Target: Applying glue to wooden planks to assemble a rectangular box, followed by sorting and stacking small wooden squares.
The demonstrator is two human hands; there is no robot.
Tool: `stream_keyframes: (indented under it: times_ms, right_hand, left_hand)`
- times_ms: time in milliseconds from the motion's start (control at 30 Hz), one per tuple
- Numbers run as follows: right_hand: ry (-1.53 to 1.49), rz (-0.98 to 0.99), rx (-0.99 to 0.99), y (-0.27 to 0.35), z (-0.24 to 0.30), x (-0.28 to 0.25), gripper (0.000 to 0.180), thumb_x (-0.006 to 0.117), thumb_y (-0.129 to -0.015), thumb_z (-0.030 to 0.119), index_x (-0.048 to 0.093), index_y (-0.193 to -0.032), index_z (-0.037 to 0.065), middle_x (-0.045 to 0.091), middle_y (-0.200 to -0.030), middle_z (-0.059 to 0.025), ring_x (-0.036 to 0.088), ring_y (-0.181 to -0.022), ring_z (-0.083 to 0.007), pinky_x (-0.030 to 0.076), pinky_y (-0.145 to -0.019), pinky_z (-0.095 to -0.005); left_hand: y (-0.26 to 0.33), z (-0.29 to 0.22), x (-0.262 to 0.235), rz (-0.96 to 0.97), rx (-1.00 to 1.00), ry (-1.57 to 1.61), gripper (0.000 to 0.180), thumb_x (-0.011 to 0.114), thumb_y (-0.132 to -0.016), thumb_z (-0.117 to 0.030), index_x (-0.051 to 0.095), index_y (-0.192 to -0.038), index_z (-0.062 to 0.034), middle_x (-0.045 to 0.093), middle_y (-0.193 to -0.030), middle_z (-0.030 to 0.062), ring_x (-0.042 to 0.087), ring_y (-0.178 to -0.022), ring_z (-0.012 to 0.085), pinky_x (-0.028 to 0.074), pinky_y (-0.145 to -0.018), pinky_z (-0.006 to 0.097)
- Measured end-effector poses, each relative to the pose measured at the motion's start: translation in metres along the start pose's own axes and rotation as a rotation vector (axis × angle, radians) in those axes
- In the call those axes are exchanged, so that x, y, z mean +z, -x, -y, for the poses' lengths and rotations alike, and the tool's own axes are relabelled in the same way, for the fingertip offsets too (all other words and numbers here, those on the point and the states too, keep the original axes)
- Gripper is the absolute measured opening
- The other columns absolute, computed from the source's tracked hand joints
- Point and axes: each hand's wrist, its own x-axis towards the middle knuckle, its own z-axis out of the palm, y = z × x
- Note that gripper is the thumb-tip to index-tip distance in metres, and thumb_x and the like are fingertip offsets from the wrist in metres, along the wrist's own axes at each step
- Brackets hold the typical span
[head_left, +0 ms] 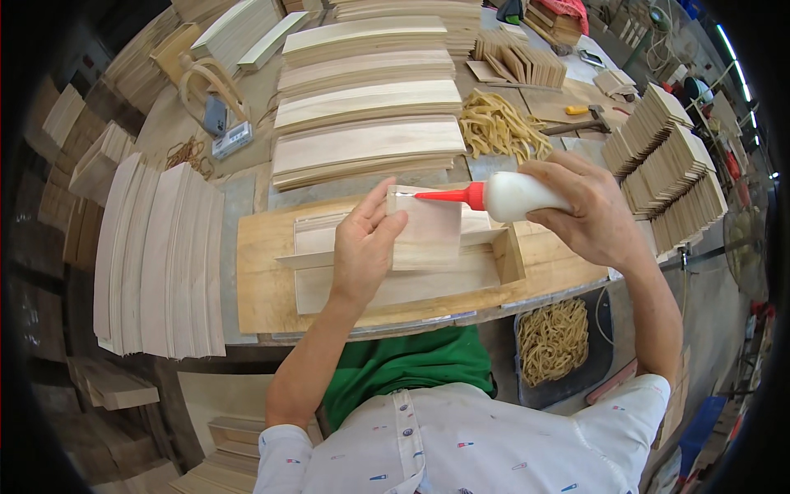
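Note:
My left hand (364, 244) grips the left edge of a small pale wooden panel (428, 235), holding it up over a wooden jig (265, 280). In my right hand (588, 206) is a white glue bottle (520, 198) with a long red nozzle, tilted on its side. The nozzle's tip meets the panel's upper left edge, where a white streak of glue shows. Below, thin wooden boards (395, 284) lie in the jig's recess, and a thin strip (306, 260) crosses it, partly hidden behind my left hand.
Stacks of long boards (366, 148) fill the table's middle. More boards (160, 255) stand at left, and small panels (671, 165) at right. Rubber bands (500, 123) lie near a hammer (588, 123). A tub of bands (555, 342) sits below the table's edge.

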Motion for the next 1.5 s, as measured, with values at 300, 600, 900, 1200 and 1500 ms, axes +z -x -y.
stream_keyframes:
  times_ms: [300, 600, 900, 1200, 1500]
  right_hand:
    - [0.059, 0.044, 0.073, 0.012, -0.008, -0.006, 0.038, 0.074, -0.068, 0.008, 0.059, -0.102, 0.004, 0.061, -0.089, -0.0119, 0.059, -0.085, -0.0329, 0.049, -0.071, -0.0415]
    - [0.084, 0.02, 0.139, 0.024, -0.029, -0.009, 0.043, 0.074, -0.07, 0.007, 0.059, -0.11, 0.004, 0.062, -0.091, -0.0114, 0.061, -0.087, -0.0295, 0.049, -0.074, -0.0369]
    - [-1.12, -0.943, 0.546, 0.072, -0.126, 0.056, 0.045, 0.074, -0.079, 0.01, 0.057, -0.119, 0.0, 0.065, -0.106, -0.0069, 0.061, -0.098, -0.0149, 0.047, -0.086, -0.0291]
    - [-0.56, -0.634, 0.896, 0.08, -0.207, 0.18, 0.05, 0.074, -0.072, 0.006, 0.055, -0.119, 0.005, 0.064, -0.107, -0.0059, 0.061, -0.096, -0.0175, 0.048, -0.086, -0.0316]
    - [-0.406, -0.69, 0.882, 0.138, -0.181, 0.175, 0.048, 0.059, -0.091, 0.016, 0.045, -0.134, -0.002, 0.055, -0.124, -0.0147, 0.053, -0.114, -0.0223, 0.042, -0.096, -0.0335]
  left_hand:
    - [0.001, -0.008, -0.006, -0.014, 0.018, 0.078, 0.05, 0.055, -0.091, -0.003, 0.04, -0.138, 0.0058, 0.064, -0.105, 0.0053, 0.054, -0.09, 0.0044, 0.043, -0.081, 0.018]
    - [0.0, -0.013, -0.023, -0.077, 0.085, 0.158, 0.049, 0.054, -0.091, -0.003, 0.04, -0.137, 0.0062, 0.064, -0.109, 0.0096, 0.057, -0.096, 0.0089, 0.045, -0.086, 0.022]
    - [0.024, -0.005, -0.066, -0.196, 0.126, 0.211, 0.05, 0.054, -0.09, -0.002, 0.039, -0.136, 0.0084, 0.056, -0.124, 0.0138, 0.056, -0.11, 0.0164, 0.041, -0.098, 0.029]
    - [0.068, -0.002, -0.087, -0.275, 0.048, 0.245, 0.048, 0.053, -0.089, 0.002, 0.038, -0.135, 0.0091, 0.056, -0.126, 0.0172, 0.055, -0.116, 0.0207, 0.043, -0.101, 0.033]
    - [0.109, -0.005, -0.146, -0.497, 0.178, 0.172, 0.035, 0.054, -0.091, -0.001, 0.045, -0.125, 0.006, 0.06, -0.116, 0.0141, 0.059, -0.108, 0.0181, 0.047, -0.095, 0.032]
